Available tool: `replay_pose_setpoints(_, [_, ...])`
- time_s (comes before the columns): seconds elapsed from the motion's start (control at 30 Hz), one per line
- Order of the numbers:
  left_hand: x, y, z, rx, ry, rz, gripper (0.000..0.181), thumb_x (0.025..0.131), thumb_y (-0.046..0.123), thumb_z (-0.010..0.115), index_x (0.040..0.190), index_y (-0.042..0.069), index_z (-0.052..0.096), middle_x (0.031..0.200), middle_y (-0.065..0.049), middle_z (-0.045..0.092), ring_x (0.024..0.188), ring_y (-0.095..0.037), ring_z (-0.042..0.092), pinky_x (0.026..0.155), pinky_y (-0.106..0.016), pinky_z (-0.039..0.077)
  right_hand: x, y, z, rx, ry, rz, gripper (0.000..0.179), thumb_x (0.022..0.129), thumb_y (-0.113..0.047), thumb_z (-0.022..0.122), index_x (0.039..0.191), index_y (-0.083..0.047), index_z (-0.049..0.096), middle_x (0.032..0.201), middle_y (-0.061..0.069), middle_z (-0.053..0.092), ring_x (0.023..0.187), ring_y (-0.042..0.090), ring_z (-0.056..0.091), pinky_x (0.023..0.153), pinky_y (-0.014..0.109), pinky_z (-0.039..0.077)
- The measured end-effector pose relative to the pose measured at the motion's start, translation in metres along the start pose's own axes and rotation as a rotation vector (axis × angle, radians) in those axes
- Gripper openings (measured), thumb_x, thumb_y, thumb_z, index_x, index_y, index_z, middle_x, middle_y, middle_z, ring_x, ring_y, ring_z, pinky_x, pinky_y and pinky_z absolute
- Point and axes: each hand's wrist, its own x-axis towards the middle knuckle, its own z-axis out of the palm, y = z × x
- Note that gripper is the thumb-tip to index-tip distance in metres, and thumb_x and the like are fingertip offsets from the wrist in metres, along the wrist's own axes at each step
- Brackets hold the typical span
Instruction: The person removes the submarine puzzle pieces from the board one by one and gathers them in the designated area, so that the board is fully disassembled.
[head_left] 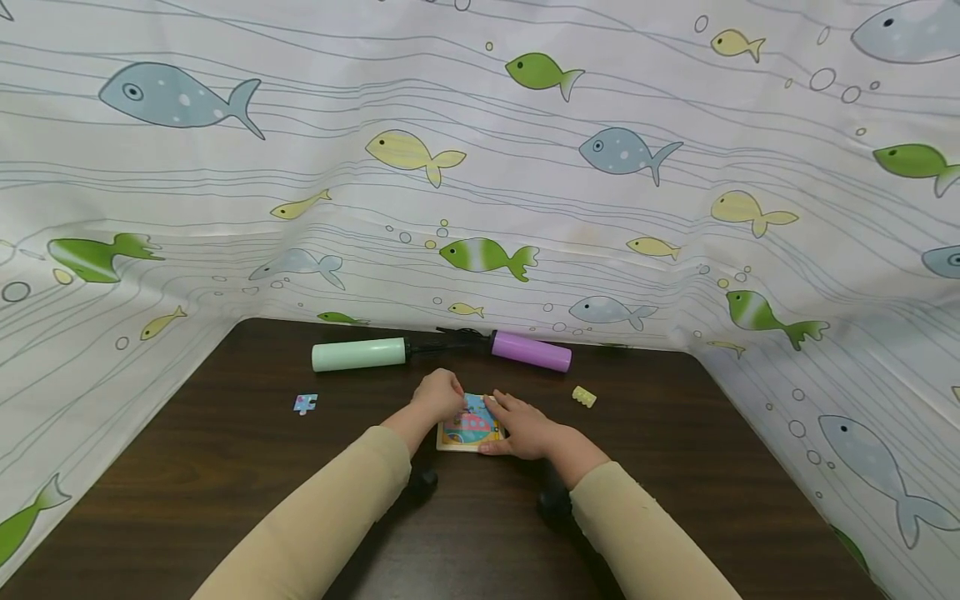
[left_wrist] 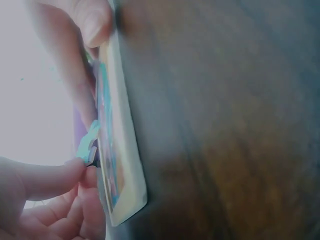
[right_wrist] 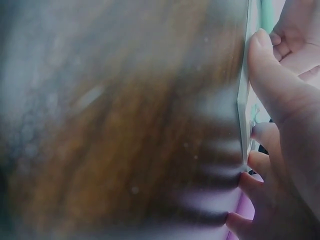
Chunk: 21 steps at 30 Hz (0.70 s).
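Fishy cloth hangs behind a brown table. Toward the table's far edge sits a puzzle: the left hand pinches a blue piece; the right hand, fingers spread, touches the puzzle's right side.

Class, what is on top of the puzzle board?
A colourful picture; the right hand rests on the board; the left hand pinches a puzzle piece. Picture parts beneath the hands are hidden.

Lying near the far edge of a dark-brown wood-grain table: a pale mint-green cylinder and a purple cylinder, black ends facing. Nearer, rightward, a small pale-yellow bumpy-edged block. Rising behind, a white fish-printed sheet.
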Motion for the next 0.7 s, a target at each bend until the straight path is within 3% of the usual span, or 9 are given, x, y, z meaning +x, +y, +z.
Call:
replay_pose_setpoints(0.17, [-0.001,-0.005,-0.008,-0.037,0.042,0.031,0.009,0.089,0.012,0.071,0.083,0.006,0.067,0.082,-0.006,0.062,0.070,-0.021,0.058,0.060,-0.032,0.048,-0.003,-0.003,-0.003,-0.002,-0.013,-0.003,0.092,0.090,-0.063,0.058,0.159,-0.017,0.017,0.163,0.012,0.011,0.148,0.033,0.013,0.113,0.054,0.017])
replay_pose_setpoints(0.33, [-0.002,-0.019,-0.026,-0.045,0.056,0.040,0.009,0.089,0.012,0.071,0.084,0.005,0.069,0.083,-0.006,0.063,0.071,-0.022,0.056,0.060,-0.034,0.047,-0.003,-0.006,-0.006,0.001,-0.022,0.011,0.091,0.090,-0.063,0.058,0.159,-0.017,0.019,0.163,0.012,0.012,0.147,0.033,0.014,0.113,0.054,0.018])
replay_pose_setpoints(0.5, [-0.004,-0.038,-0.053,-0.040,0.069,0.029,0.009,0.091,0.011,0.068,0.088,0.003,0.069,0.086,-0.008,0.065,0.076,-0.024,0.057,0.066,-0.038,0.048,-0.004,-0.008,-0.005,-0.008,-0.019,0.015,0.090,0.090,-0.061,0.059,0.159,-0.018,0.019,0.163,0.011,0.013,0.147,0.032,0.016,0.113,0.053,0.019])
replay_pose_setpoints(0.7, [-0.012,-0.067,-0.095,-0.044,0.077,0.030,0.011,0.092,0.009,0.065,0.090,-0.002,0.070,0.091,-0.012,0.065,0.080,-0.027,0.055,0.069,-0.041,0.047,-0.006,-0.008,-0.006,-0.008,-0.011,0.001,0.090,0.091,-0.059,0.060,0.158,-0.015,0.020,0.162,0.014,0.014,0.147,0.034,0.017,0.113,0.054,0.020])
